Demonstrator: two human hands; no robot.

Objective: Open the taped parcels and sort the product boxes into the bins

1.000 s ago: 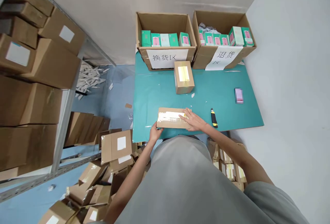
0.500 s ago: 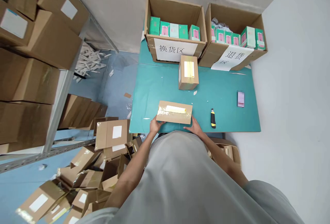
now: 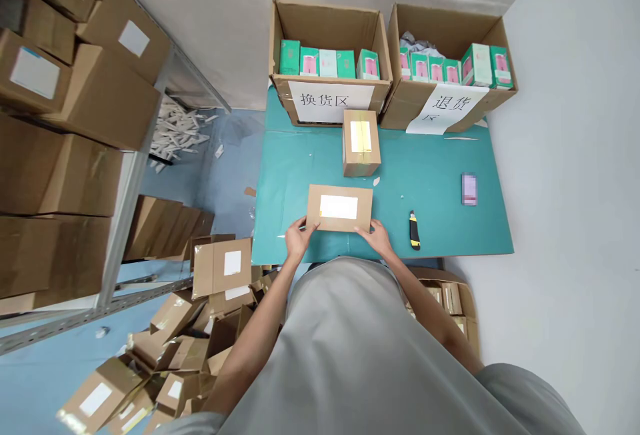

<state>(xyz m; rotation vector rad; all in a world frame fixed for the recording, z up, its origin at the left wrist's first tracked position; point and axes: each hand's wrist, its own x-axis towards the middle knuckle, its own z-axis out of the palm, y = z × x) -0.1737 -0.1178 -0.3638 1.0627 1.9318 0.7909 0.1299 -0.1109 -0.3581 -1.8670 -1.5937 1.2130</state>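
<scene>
Between my hands is a flat-looking cardboard box [image 3: 340,224] with a white label [image 3: 339,207] facing up at me. My left hand [image 3: 299,240] grips its near left corner, thumb on the front edge. At the near right corner my right hand [image 3: 376,237] holds it the same way, with the thumb on the near edge. Behind it on the green table [image 3: 295,161] stands a second, taller cardboard box [image 3: 361,165], taped shut and labelled. A black and yellow utility knife [image 3: 414,231] lies to the right of my right hand.
Two open cartons [image 3: 333,18] [image 3: 453,21] with paper signs hold green-and-white packages at the table's back. A phone [image 3: 469,189] lies at the right. Shelves of boxes [image 3: 107,98] rise on the left, above heaped empty boxes [image 3: 185,348]. Another carton [image 3: 473,295] stands below the table edge.
The box in my hands has been turned over: its taped face was up before, and now a plain face with a large white label shows. My view has shifted slightly.
</scene>
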